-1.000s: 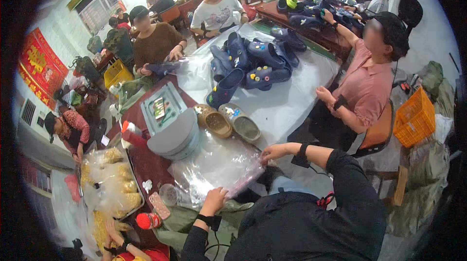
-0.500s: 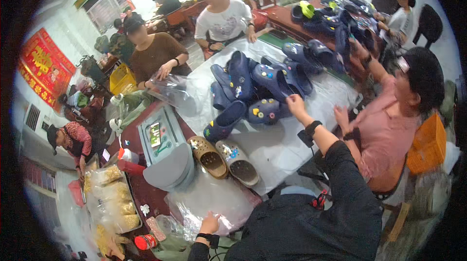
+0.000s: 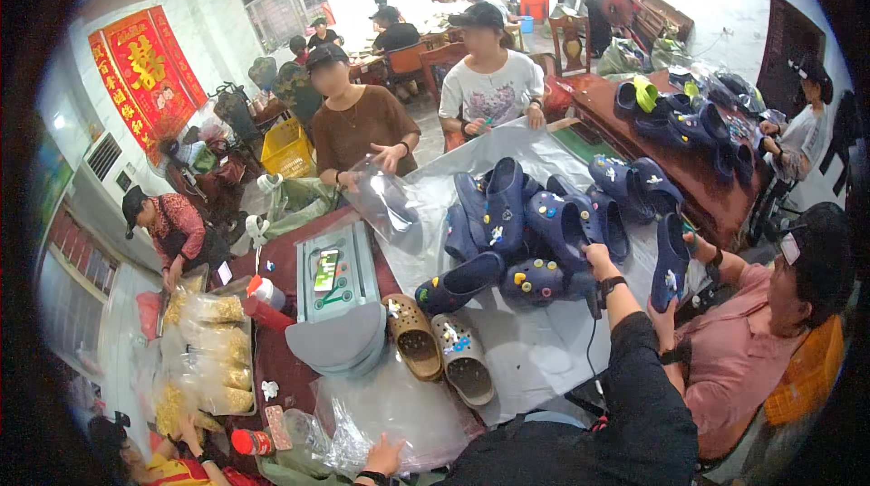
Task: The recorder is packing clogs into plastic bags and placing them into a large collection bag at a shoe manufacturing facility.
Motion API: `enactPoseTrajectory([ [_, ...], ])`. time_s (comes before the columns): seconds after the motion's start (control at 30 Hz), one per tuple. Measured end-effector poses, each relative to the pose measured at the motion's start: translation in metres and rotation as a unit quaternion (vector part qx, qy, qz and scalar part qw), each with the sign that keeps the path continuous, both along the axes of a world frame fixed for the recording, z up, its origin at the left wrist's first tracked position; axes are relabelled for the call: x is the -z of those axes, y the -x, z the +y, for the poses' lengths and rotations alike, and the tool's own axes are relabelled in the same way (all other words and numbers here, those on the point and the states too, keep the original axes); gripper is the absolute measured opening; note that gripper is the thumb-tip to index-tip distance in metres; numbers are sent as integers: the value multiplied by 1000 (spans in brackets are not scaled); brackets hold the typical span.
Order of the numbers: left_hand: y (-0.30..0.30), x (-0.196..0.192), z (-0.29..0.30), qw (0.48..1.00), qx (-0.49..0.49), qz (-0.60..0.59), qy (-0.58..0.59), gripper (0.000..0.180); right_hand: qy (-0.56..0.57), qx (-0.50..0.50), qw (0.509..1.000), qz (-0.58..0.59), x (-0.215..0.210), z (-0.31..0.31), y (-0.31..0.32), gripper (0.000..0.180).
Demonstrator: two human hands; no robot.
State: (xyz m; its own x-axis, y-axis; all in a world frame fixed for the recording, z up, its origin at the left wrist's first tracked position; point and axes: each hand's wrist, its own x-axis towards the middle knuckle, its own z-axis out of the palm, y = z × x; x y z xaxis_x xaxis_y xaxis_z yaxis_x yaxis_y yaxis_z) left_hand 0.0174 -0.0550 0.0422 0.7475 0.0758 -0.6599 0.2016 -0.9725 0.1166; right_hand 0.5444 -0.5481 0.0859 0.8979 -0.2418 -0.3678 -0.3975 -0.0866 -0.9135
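My right hand reaches forward in a black sleeve, with a watch on the wrist. Its fingers curl over a navy clog at the near edge of a pile of navy clogs with small charms. The pile lies on a grey sheet. My left hand rests at the bottom of the view, fingers spread on a heap of clear plastic bags. A brown clog and a grey-beige clog lie side by side between my hands.
A grey-green sealing machine carries a phone. Bags of yellow goods lie at left, a red bottle below them. A person in pink holds a navy clog. Another in brown holds a clear bag.
My right hand has moved from the plastic bags in front of me out to the pile of navy clogs. My left hand has stayed on the bags. The view has tilted upward.
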Motion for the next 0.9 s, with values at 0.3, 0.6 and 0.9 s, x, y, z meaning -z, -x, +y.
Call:
enactPoseTrajectory([
  [0.3,16,33,30,982,114,-135,66,55,-177,-11,982,-57,-54,22,107,45],
  [0.6,-60,-54,119,933,239,-268,0,20,-186,-301,935,34,-92,107,264,23],
  [0.9,-34,-2,73,970,180,-130,-100,34,-146,-270,943,126,-91,167,414,26],
])
